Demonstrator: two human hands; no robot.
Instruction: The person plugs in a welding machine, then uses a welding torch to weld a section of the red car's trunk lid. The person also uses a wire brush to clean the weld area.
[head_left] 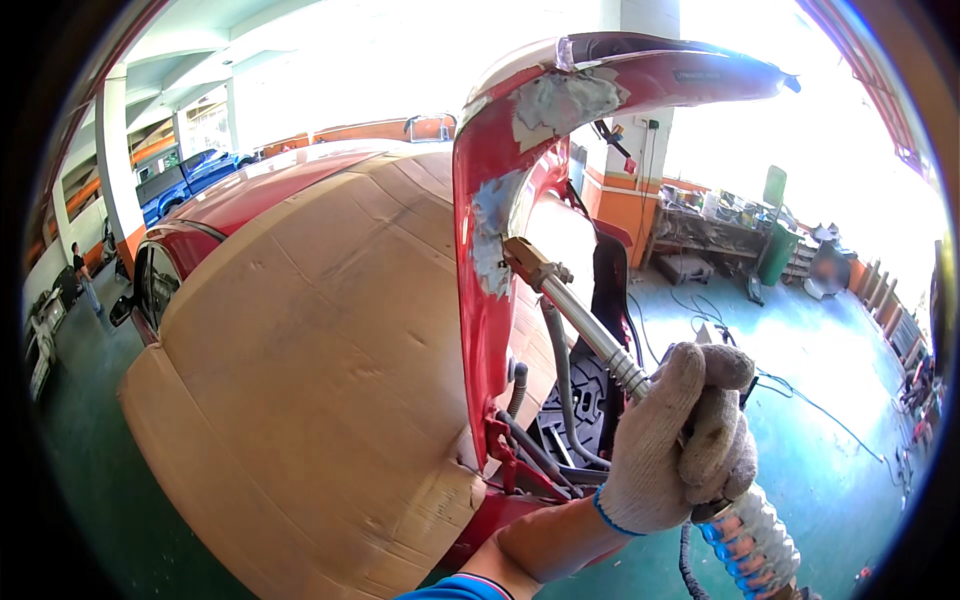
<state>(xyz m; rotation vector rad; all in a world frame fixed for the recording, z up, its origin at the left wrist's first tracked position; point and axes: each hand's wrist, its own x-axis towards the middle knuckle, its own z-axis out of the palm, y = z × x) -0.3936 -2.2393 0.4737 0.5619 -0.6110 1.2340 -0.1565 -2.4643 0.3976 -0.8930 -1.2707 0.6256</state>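
My left hand [665, 440], in a whitish knit glove with a blue cuff, is closed around the metal shaft of a slide-hammer-type dent puller [595, 325]. The puller's brass-coloured head [528, 262] meets the inner edge of a raised red car fender [480, 345], beside grey and white filler patches [568, 100]. Below my glove continues a ribbed, shiny grip [755, 540], cut off near the lower edge. My right hand does not show.
Creased brown cardboard [320, 350] covers the red car's front. Hoses and a dark engine-bay part [580, 410] lie behind the fender. Cables [810, 395] trail over the green floor. A cluttered workbench [700, 230] stands at the right rear; a person [85, 278] stands far left.
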